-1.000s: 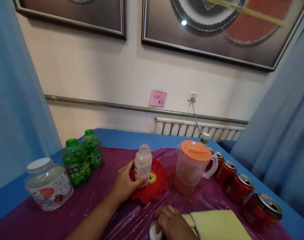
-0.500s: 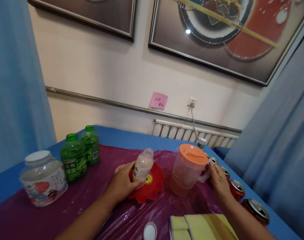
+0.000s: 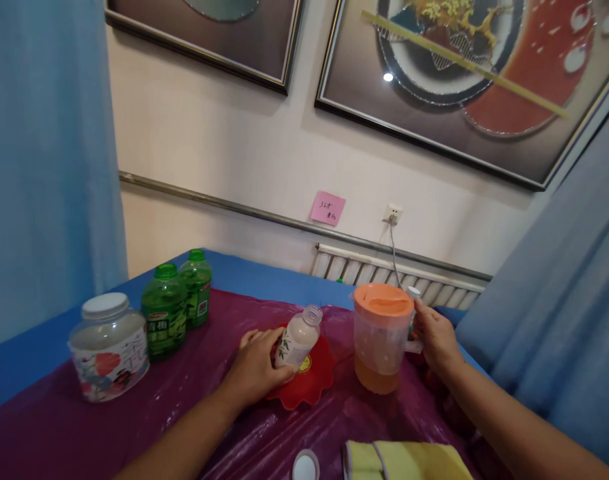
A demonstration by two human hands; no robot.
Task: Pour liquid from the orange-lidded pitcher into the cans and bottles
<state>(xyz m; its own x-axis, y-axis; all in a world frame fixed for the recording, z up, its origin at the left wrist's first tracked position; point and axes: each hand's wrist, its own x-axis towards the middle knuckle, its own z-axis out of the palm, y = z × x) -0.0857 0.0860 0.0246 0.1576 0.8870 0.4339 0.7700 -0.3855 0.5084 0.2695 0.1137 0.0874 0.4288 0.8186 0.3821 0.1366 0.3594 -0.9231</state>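
Note:
My left hand [image 3: 257, 363] is wrapped around a small clear bottle [image 3: 297, 341] with a leaf print and an uncapped mouth. The bottle leans to the right above a red scalloped dish [image 3: 321, 373]. My right hand [image 3: 437, 337] grips the handle of a clear plastic pitcher [image 3: 380, 353] with an orange lid [image 3: 384, 301]. Amber liquid fills the pitcher's lower part, and it stands nearly upright to the right of the dish. I cannot tell whether its base touches the table. A white cap [image 3: 305, 467] lies near the front edge of the view.
At left are a white-lidded jar [image 3: 109, 357] and two green bottles [image 3: 164, 317]. A folded yellow cloth [image 3: 409, 460] lies in front. Purple plastic sheeting [image 3: 184, 400] covers the blue table [image 3: 244, 273]. Behind my right hand is a white-capped bottle [image 3: 413, 293].
The pitcher has gone from a slight tilt to nearly upright. The small bottle leans more to the right. The view has shifted, and my right arm now hides the row of cans.

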